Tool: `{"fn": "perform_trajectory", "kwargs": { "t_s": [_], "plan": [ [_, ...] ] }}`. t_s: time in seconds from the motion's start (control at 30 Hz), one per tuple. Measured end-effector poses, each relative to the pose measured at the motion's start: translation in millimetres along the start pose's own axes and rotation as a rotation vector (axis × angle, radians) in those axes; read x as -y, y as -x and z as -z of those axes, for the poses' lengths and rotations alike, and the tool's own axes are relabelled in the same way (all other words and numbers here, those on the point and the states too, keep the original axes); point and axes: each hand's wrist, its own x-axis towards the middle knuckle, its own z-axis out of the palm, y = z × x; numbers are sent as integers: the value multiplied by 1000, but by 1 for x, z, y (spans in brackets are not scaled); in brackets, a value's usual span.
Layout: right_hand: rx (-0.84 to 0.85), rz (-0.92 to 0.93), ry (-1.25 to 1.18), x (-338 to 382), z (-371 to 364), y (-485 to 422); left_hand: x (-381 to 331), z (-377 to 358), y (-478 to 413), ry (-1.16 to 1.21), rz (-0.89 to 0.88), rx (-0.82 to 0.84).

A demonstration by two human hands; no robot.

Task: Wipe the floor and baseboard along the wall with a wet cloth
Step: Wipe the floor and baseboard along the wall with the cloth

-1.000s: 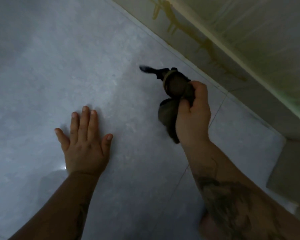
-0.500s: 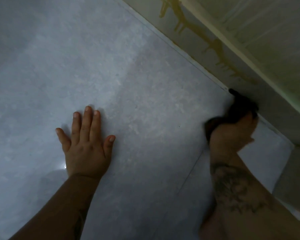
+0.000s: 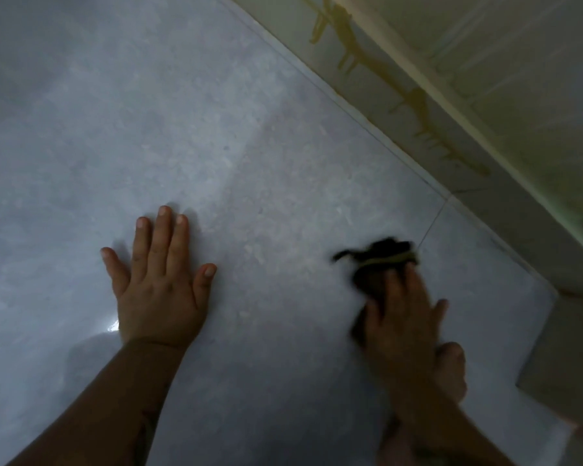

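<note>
A dark bunched cloth [image 3: 377, 264] lies on the pale grey tile floor [image 3: 249, 146], pressed down under my right hand [image 3: 404, 311], whose fingers spread over it; the hand is motion-blurred. My left hand [image 3: 159, 280] rests flat on the floor to the left, fingers apart, holding nothing. The baseboard [image 3: 418, 129] runs diagonally from the top centre to the right edge, a short way beyond the cloth. Yellow-brown drip stains [image 3: 347, 38] mark it.
A cream wall [image 3: 535, 79] rises above the baseboard. A grey block or step [image 3: 566, 358] juts out at the lower right corner. A tile joint [image 3: 433, 223] runs from the baseboard toward the cloth. A wet glint [image 3: 111, 326] shows beside my left wrist.
My right hand has pulled the cloth back from the baseboard onto the floor, down and to the left. The left hand has stayed planted.
</note>
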Motion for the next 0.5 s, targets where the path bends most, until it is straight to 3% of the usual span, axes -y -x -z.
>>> {"fn": "perform_trajectory", "kwargs": {
  "t_s": [0.1, 0.17, 0.23, 0.33, 0.43, 0.5],
  "plan": [
    [-104, -401, -132, 2, 9, -73, 1, -2, -1, 9, -7, -16],
    [-225, -432, -187, 40, 9, -127, 2, -3, -1, 7, -3, -26],
    [-218, -213, -186, 98, 5, -149, 2, -4, -1, 30, 2, -50],
    [-76, 404, -198, 163, -1, -92, 12, -2, -9, 146, 49, -133],
    [101, 862, -167, 131, -7, 19, 48, 12, -29, 202, 128, -241],
    [144, 982, -65, 70, -7, 50, 78, 25, -44, 180, 183, -287]
  ]
}}
